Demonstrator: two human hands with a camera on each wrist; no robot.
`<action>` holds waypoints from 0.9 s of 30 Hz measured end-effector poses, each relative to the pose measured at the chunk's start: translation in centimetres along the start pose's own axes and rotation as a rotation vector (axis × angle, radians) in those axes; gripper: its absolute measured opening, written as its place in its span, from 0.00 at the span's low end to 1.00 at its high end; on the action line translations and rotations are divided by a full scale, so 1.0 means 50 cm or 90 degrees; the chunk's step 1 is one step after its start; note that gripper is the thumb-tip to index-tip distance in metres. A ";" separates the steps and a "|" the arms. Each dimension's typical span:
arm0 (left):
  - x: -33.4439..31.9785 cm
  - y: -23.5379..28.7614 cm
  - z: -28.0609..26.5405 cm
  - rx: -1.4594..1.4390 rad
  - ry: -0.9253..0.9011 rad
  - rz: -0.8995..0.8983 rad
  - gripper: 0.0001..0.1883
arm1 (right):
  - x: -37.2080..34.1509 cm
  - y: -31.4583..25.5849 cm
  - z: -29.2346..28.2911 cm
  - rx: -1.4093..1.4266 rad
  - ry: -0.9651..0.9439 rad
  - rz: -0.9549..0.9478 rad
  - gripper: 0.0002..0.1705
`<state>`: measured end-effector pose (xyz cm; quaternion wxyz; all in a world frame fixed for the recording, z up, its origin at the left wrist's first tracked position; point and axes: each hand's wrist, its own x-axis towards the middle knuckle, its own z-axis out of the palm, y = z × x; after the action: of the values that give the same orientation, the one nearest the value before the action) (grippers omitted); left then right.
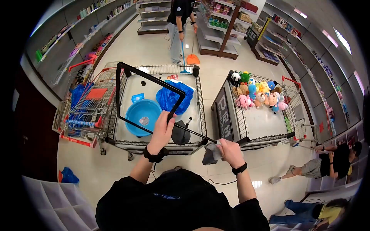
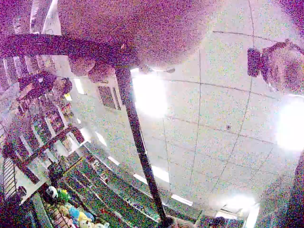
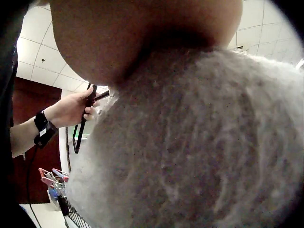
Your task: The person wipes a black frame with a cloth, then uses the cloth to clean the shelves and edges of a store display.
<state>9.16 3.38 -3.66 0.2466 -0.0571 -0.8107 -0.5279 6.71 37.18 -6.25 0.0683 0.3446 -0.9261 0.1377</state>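
In front of my body I hold a black rectangular frame [image 1: 152, 78] with a thin black rod [image 1: 196, 133] running to the right. My left hand [image 1: 162, 133] grips the frame at its lower right corner. At the rod's right end, my right hand [image 1: 231, 152] pinches a grey cloth [image 1: 211, 154] around the rod. The cloth [image 3: 199, 137] fills most of the right wrist view and hides the rod end there. In the grainy left wrist view, a frame bar [image 2: 141, 142] runs down from the left hand [image 2: 142, 28].
Below the frame, a wire-sided display bin [image 1: 198, 104] contains a blue basin [image 1: 133, 115] and a blue plastic bag [image 1: 187, 100]. To its right stands another bin [image 1: 266, 131] with plush toys [image 1: 260, 98]. Shopping carts [image 1: 94, 94] crowd the left. A person [image 1: 179, 23] sweeps beyond.
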 end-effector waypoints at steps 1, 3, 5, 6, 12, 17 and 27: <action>-0.010 0.007 0.000 0.005 0.009 -0.001 0.07 | 0.000 0.000 0.006 0.009 0.007 -0.006 0.14; -0.010 0.014 -0.003 0.019 0.026 0.007 0.07 | 0.008 0.009 0.016 0.014 0.015 -0.022 0.14; -0.015 0.011 -0.004 0.031 0.027 0.013 0.07 | -0.001 0.015 0.030 0.035 0.033 -0.019 0.14; -0.012 0.023 -0.009 0.022 0.018 -0.019 0.07 | -0.004 0.017 0.033 0.034 0.031 -0.016 0.14; -0.014 -0.014 0.030 -0.014 -0.010 -0.035 0.06 | -0.054 0.038 0.030 0.016 0.066 0.012 0.18; 0.010 -0.039 0.082 0.012 -0.019 0.001 0.05 | -0.143 0.081 0.017 0.008 0.105 0.096 0.15; 0.062 -0.038 0.155 -0.036 -0.081 0.002 0.07 | -0.311 0.105 0.011 -0.011 0.155 0.378 0.09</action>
<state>3.14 8.88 -6.31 0.1937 -0.0989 -0.8093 -0.5456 14.97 50.45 -11.31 0.1384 0.0400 -0.9723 0.1842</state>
